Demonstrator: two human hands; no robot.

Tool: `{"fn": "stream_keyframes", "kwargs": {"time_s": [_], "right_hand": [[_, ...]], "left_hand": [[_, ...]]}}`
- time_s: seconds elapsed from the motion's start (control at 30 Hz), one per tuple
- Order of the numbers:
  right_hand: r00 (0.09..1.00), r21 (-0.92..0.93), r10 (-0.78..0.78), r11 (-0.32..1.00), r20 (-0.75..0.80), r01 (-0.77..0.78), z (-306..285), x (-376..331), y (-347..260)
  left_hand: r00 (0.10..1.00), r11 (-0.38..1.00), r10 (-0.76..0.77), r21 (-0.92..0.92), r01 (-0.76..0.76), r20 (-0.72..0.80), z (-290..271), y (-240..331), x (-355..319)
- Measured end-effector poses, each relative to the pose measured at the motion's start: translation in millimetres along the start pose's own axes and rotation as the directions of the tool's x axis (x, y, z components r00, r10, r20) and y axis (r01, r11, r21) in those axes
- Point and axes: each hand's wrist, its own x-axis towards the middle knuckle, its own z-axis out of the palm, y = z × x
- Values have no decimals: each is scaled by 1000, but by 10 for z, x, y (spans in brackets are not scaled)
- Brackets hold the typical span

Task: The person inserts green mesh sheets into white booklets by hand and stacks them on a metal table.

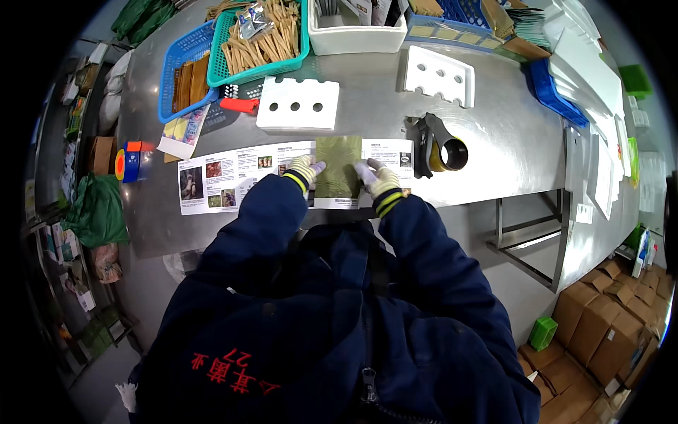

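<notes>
A folded leaflet with a green patterned front (337, 169) lies between my hands at the near edge of the steel table. Both hands wear pale gloves with yellow-and-dark cuffs. My left hand (305, 170) is closed at the leaflet's left edge, and my right hand (380, 178) is closed at its right edge. Wide printed paper panels (240, 173) with small photos stretch out to both sides beneath the hands. Whether these panels and the green front are one sheet, I cannot tell. The fingertips are partly hidden.
Beyond the papers sit a white foam block with holes (296, 116), a red-handled tool (240, 105) and another foam piece (439, 74). A tape dispenser (439, 147) stands right of the papers. Green and blue baskets (302, 56) and a white foam box (358, 41) line the back.
</notes>
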Motion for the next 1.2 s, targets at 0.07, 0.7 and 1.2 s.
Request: {"fn": "stream_keyframes", "kwargs": {"time_s": [0.07, 0.7, 1.2], "right_hand": [[997, -531, 4, 846, -71, -41, 76, 28, -191], [941, -713, -194, 614, 279, 338, 160, -1282, -1098], [877, -86, -462, 876, 133, 475, 1099, -1330, -2485]], "left_hand": [[998, 989, -45, 140, 40, 33, 37, -1, 101], [609, 628, 778, 196, -753, -152, -1299, 1603, -1247], [561, 636, 769, -453, -625, 305, -1257, 1328, -2132]]}}
